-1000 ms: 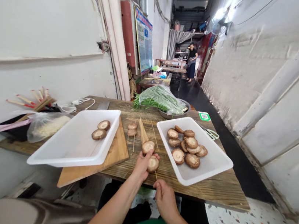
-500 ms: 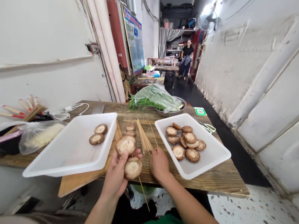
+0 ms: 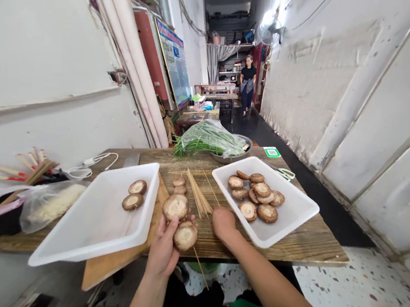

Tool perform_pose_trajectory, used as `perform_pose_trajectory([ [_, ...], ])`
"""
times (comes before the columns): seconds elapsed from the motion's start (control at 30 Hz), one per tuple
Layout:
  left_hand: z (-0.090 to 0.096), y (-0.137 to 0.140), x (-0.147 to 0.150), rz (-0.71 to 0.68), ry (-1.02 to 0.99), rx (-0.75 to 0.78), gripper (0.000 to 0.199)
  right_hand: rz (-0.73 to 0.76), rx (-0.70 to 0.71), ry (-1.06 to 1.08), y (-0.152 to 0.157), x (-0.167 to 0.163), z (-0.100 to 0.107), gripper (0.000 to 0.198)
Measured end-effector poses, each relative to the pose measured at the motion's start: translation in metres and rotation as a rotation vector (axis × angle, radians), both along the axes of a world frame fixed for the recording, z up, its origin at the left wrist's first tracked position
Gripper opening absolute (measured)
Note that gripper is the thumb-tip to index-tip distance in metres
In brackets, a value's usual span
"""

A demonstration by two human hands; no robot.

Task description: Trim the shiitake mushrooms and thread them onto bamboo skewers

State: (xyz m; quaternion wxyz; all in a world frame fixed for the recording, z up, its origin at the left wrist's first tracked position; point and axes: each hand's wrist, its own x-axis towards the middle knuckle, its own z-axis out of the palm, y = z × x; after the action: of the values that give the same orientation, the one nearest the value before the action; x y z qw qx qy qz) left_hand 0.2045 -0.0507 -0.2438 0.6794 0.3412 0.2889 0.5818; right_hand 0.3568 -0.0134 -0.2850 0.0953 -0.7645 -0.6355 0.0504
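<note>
My left hand [image 3: 166, 244] is closed around two brown-capped mushrooms, pale undersides up: an upper mushroom [image 3: 175, 207] and a lower mushroom [image 3: 186, 235]. A thin bamboo skewer [image 3: 201, 269] sticks out below the lower one, pointing down past the table's edge. My right hand [image 3: 223, 223] rests over the wooden table, curled with its fingers hidden beneath it. Beside it lie a fanned bundle of bamboo skewers [image 3: 198, 193] and a single skewer [image 3: 211, 187] that reaches up to the hand. Two small mushrooms [image 3: 179, 185] lie beyond my left hand.
A white tray [image 3: 77, 217] on the left holds two mushrooms; another white tray [image 3: 265, 240] on the right holds several. A wooden board [image 3: 102, 272] juts out under the left one. Bagged green vegetables [image 3: 209, 139] lie behind. Farther back stands a person [image 3: 248, 81].
The view has shifted slightly. My right hand has drawn a little to the right, away from the skewer bundle. My left hand keeps its hold on the mushrooms. The distant person has shifted slightly.
</note>
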Motion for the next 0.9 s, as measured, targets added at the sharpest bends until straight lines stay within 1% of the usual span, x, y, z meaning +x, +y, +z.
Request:
perform_pose_trajectory([
  [0.1,-0.004,0.005,0.002,0.006,-0.006,-0.018,0.042,0.017,-0.011,-0.018,-0.009,0.001,-0.002,0.025],
  [0.2,-0.011,0.011,0.002,0.019,-0.005,-0.072,0.040,0.009,0.013,-0.032,-0.014,0.002,-0.005,0.025],
  [0.3,-0.019,0.015,0.002,0.004,-0.018,-0.118,0.036,-0.023,0.044,-0.042,-0.009,0.002,-0.007,0.030],
  [0.47,-0.032,0.021,0.002,0.015,-0.034,-0.180,0.025,-0.020,0.016,-0.036,0.006,0.003,-0.004,0.026],
  [0.57,-0.039,0.025,0.003,0.028,-0.044,-0.204,0.021,0.001,-0.001,-0.033,0.002,0.004,-0.002,0.025],
  [0.63,-0.043,0.027,0.005,0.031,-0.047,-0.209,0.020,0.006,-0.009,-0.033,-0.007,0.005,-0.002,0.025],
  [0.7,-0.047,0.028,0.008,0.027,-0.047,-0.210,0.020,0.007,-0.012,-0.032,-0.023,0.007,-0.003,0.023],
  [0.8,-0.055,0.029,0.015,0.011,-0.048,-0.213,0.022,0.023,-0.027,-0.030,-0.057,0.012,-0.006,0.018],
  [0.9,-0.063,0.031,0.023,-0.010,-0.036,-0.221,0.026,0.034,-0.021,-0.058,-0.090,0.018,-0.010,0.019],
])
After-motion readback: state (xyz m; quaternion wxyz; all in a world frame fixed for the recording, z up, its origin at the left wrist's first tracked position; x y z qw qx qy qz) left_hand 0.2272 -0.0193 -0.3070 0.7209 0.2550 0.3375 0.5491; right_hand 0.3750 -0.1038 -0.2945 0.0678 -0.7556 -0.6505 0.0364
